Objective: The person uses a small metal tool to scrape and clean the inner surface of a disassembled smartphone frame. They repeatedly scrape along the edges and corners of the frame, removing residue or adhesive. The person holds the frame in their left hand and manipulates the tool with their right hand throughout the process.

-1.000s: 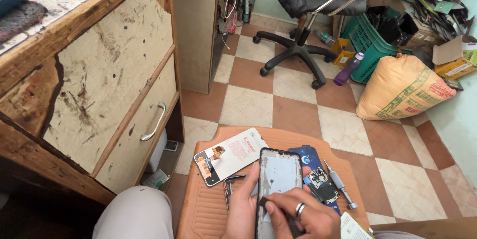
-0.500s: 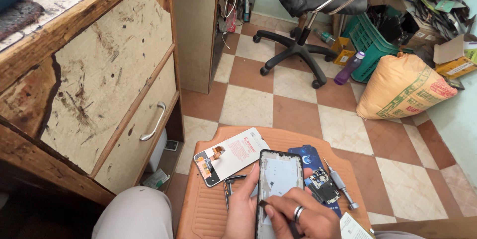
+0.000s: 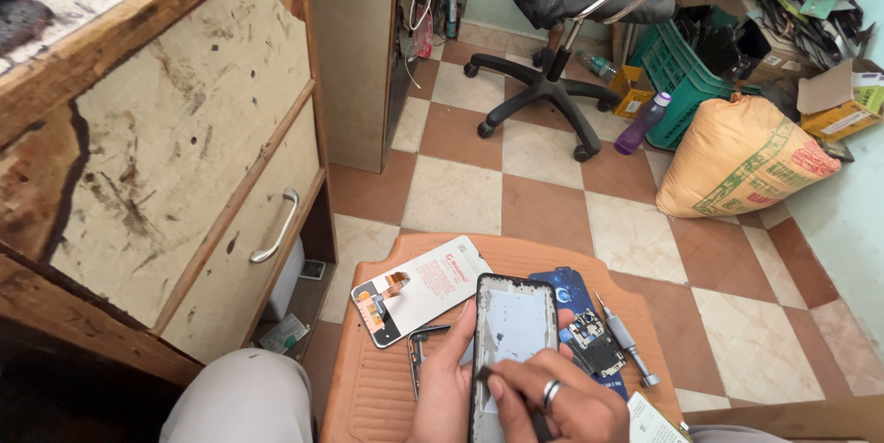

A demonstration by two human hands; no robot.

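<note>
My left hand (image 3: 445, 386) grips an opened phone frame (image 3: 512, 332) with a dark rim and pale inner plate, held upright over an orange plastic stool (image 3: 368, 388). A thin dark tool, pinched in my right hand (image 3: 557, 404) with a ring on one finger, has its tip pressed on the frame's lower part. On the stool lie a white phone screen panel (image 3: 424, 286) with an orange flex cable, a blue back cover (image 3: 571, 291), a circuit board (image 3: 594, 342), a silver screwdriver (image 3: 624, 340) and dark tweezers (image 3: 416, 355).
A worn wooden desk with a handled drawer (image 3: 276, 227) stands at the left. On the checkered tile floor are a black office chair (image 3: 562, 29), a tan sack (image 3: 741, 157), a purple bottle (image 3: 642, 122), a green crate (image 3: 686, 70) and piled boxes (image 3: 829, 29). My knee (image 3: 244, 402) is at the bottom.
The view and both hands have hardly moved. My right hand's tool tip shifted slightly on the phone frame.
</note>
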